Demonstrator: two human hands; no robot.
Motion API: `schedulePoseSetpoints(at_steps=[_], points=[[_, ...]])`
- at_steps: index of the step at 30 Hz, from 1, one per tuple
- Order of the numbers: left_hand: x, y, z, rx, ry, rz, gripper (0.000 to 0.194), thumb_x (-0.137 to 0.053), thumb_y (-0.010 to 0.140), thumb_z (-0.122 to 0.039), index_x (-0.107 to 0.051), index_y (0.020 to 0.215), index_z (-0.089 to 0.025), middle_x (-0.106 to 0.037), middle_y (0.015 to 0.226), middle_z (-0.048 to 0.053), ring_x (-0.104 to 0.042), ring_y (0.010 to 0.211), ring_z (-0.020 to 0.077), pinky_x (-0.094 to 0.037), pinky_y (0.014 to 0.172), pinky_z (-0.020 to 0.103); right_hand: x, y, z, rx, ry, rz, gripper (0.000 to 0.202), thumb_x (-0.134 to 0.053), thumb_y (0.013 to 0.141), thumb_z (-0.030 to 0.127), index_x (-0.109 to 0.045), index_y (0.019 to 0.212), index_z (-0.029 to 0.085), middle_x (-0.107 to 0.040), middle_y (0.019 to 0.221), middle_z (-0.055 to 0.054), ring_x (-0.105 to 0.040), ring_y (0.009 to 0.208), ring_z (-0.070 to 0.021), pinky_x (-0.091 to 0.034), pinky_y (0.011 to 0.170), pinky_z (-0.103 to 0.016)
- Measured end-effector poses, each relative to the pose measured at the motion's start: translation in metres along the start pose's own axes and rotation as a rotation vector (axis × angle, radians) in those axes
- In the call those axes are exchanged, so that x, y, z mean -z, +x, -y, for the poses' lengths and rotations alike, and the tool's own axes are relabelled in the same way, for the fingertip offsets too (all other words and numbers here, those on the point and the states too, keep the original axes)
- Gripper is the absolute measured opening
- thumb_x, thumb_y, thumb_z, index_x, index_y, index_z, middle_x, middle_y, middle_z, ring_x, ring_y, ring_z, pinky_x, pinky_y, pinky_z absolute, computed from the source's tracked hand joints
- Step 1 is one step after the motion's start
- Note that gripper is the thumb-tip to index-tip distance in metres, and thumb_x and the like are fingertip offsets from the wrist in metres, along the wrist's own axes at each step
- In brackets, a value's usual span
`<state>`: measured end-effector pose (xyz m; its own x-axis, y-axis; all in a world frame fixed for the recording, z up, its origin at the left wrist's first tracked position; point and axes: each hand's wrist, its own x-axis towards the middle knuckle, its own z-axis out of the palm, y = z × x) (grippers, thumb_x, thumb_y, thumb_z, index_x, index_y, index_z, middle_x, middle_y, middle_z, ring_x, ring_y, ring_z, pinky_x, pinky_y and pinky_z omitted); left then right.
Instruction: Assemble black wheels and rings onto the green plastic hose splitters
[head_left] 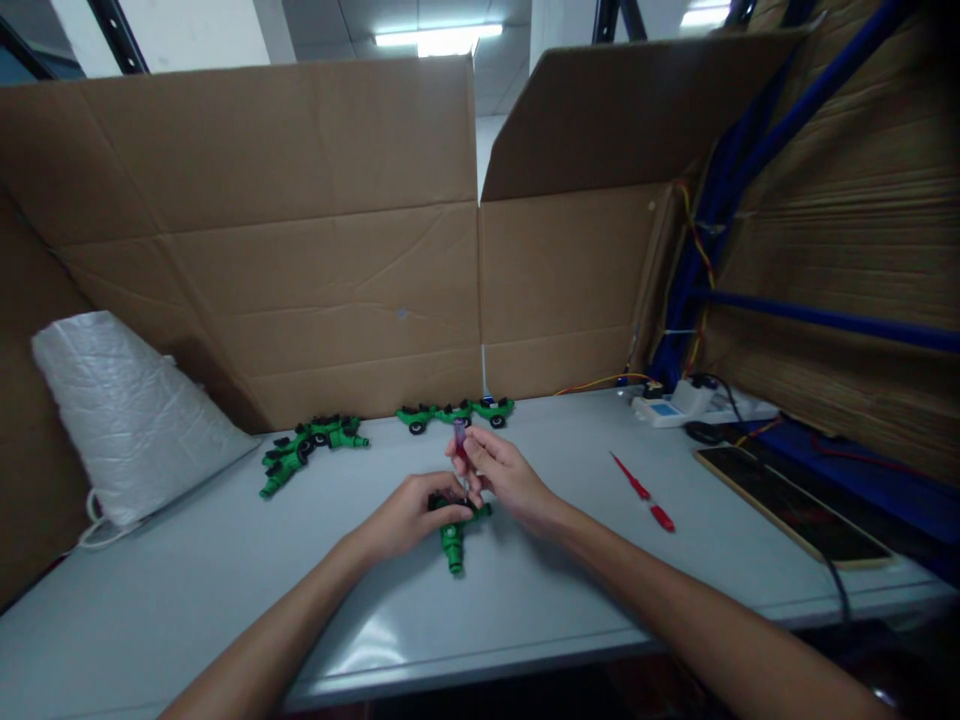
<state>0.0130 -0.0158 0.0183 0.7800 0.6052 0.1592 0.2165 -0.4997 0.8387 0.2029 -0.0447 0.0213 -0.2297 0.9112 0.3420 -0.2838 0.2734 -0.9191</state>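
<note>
In the middle of the table, my left hand is closed round a green toy vehicle with black parts. One end of the toy points toward me. My right hand grips a small screwdriver by its purple-red handle, held upright. Its metal shaft runs down to the toy between my fingers; the tip's contact point is hidden. Behind my hands, several green toy cars stand in a row. More green toy pieces lie in a curved line to the left.
A red screwdriver lies on the white table to the right. Further right are a flat dark panel with a cable and a white power strip. A silvery padded bag leans at the left. Cardboard walls the back.
</note>
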Motion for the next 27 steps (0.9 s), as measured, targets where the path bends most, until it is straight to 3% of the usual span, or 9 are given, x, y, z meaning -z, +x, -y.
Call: schedulePoseSetpoints(at_steps=[6,15,21,27], points=[[-0.001,0.0,0.003,-0.01,-0.003,-0.005,0.032,-0.073,0.095,-0.045,-0.074,0.102,-0.014,-0.076,0.103,0.01,-0.069,0.098,0.0233,-0.051,0.092,0.032,0.001,0.002,-0.003,0.01,0.011,-0.013,0.049,-0.08,0.085,0.059,-0.049,0.1,0.024,-0.064,0.074,0.007,-0.05,0.045,-0.0076,-0.043,0.041,-0.019],[0.0,0.0,0.001,-0.012,0.003,-0.008,0.033,-0.073,0.094,-0.046,-0.076,0.102,-0.014,-0.077,0.103,0.009,-0.068,0.095,0.0218,-0.05,0.09,0.029,0.002,0.002,-0.003,-0.031,0.058,0.009,0.043,-0.064,0.096,0.063,-0.061,0.103,0.02,-0.06,0.08,0.003,-0.051,0.05,-0.0071,-0.044,0.044,-0.019],[0.0,-0.001,0.002,-0.011,0.01,-0.003,0.033,-0.072,0.095,-0.045,-0.075,0.105,-0.014,-0.076,0.104,0.01,-0.068,0.098,0.0234,-0.05,0.092,0.031,0.004,0.004,-0.01,0.002,0.025,-0.027,0.046,-0.078,0.087,0.057,-0.05,0.102,0.024,-0.063,0.075,0.007,-0.049,0.045,-0.0068,-0.041,0.041,-0.018],[0.0,-0.001,0.004,0.007,0.041,-0.01,0.032,-0.073,0.094,-0.045,-0.075,0.101,-0.014,-0.076,0.099,0.009,-0.068,0.092,0.022,-0.05,0.089,0.03,0.005,0.004,-0.011,0.002,0.031,-0.031,0.042,-0.067,0.094,0.061,-0.057,0.104,0.021,-0.064,0.082,0.003,-0.048,0.048,-0.0066,-0.04,0.042,-0.019]])
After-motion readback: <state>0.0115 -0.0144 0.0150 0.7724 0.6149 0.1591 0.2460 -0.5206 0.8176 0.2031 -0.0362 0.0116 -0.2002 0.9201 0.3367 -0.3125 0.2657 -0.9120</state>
